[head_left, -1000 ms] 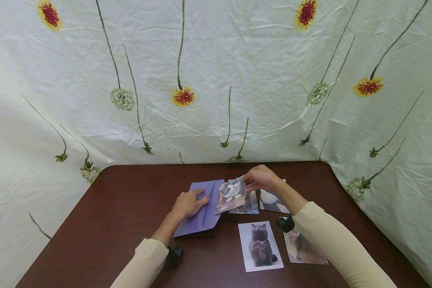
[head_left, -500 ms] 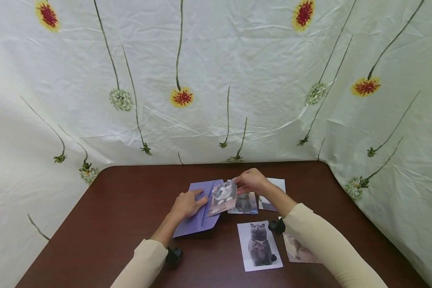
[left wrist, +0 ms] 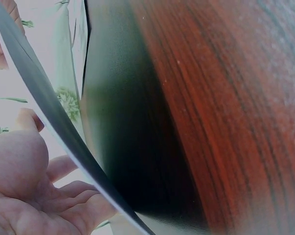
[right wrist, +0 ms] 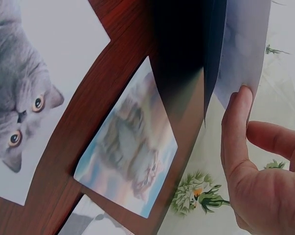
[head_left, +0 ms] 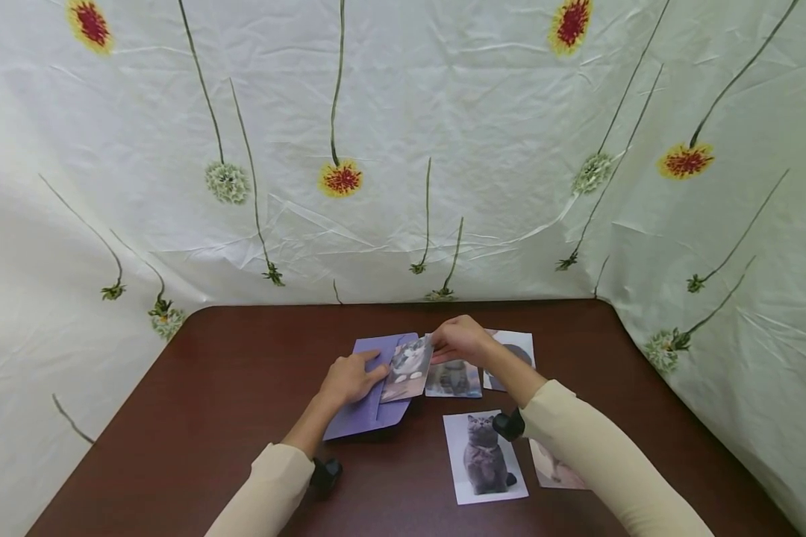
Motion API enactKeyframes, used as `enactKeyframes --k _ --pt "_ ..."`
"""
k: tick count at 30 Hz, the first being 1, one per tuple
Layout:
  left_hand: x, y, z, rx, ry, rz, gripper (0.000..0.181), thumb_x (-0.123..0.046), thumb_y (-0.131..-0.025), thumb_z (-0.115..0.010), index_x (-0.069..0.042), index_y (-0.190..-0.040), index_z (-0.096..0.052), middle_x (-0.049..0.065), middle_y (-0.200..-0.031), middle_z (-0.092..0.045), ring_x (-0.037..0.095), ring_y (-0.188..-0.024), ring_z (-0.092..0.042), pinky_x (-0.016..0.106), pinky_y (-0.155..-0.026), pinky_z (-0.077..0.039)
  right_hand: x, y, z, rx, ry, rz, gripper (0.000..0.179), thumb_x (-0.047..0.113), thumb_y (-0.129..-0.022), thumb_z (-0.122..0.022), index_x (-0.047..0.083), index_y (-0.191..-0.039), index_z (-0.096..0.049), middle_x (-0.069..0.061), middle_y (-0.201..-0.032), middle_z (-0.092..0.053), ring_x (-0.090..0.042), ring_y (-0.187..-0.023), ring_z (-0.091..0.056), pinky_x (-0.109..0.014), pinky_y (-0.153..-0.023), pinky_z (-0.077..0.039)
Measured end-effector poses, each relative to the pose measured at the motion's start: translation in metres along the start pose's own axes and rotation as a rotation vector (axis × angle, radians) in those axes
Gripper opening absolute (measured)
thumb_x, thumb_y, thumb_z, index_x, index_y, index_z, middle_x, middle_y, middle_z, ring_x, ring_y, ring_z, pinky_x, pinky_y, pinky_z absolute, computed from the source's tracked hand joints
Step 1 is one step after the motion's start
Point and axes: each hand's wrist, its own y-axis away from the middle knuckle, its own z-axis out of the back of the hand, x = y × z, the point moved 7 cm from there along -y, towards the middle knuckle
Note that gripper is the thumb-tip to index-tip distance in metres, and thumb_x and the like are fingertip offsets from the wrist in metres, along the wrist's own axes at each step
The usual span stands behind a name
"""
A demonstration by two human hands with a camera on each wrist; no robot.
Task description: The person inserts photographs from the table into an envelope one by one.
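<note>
Cat photo has slid toward nine o'clock, further across the envelope

With twelve pointing away from the person, the cat photo lies slanted at three o'clock on the purple envelope; how much is tucked inside, I cannot tell. The right hand pinches the photo's two o'clock edge between nearly straight fingers. The left hand rests on the envelope, index finger and thumb spread; whether it pinches any paper is unclear. Another photo lies on the desk at three o'clock, partly beneath the right hand. The held photo is probably light, smooth and thin, apt to bend or crease if pushed hard; the outer edge seems the best hold.
</note>
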Motion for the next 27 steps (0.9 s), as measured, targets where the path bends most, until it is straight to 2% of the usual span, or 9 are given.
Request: enactKeyframes --k 9,19,27 --pt "0.001 0.000 0.001 -0.004 0.008 -0.001 0.053 -0.039 -0.098 -0.059 -0.008 -0.141 -0.061 0.023 -0.134 -0.065 0.047 -0.128 -0.057 0.056 -0.103 -0.047 0.001 -0.003 -0.007 -0.011 0.001 -0.006 0.032 -0.001 -0.096 -0.053 -0.020 -0.121 -0.060 -0.026 -0.102 -0.067 -0.022 -0.075 -0.070 -0.044 -0.085 -0.060" --pt "0.001 0.001 0.001 0.002 0.012 0.005 0.053 -0.040 -0.099 -0.059 -0.008 -0.142 -0.061 0.024 -0.135 -0.064 0.047 -0.128 -0.057 0.056 -0.103 -0.047 -0.007 -0.015 -0.023 0.006 -0.049 -0.017 0.025 -0.005 -0.094 -0.055 -0.021 -0.112 -0.063 -0.016 -0.082 -0.068 -0.019 -0.067 -0.071 -0.038 -0.079 -0.061" --pt "0.002 0.000 0.000 0.000 0.024 0.020 0.053 -0.040 -0.097 -0.061 -0.010 -0.141 -0.062 0.024 -0.135 -0.064 0.046 -0.126 -0.059 0.055 -0.100 -0.049 -0.013 -0.023 -0.029 0.005 -0.049 -0.041 0.025 -0.007 -0.092 -0.056 -0.021 -0.111 -0.064 -0.015 -0.080 -0.068 -0.018 -0.066 -0.070 -0.041 -0.083 -0.060"
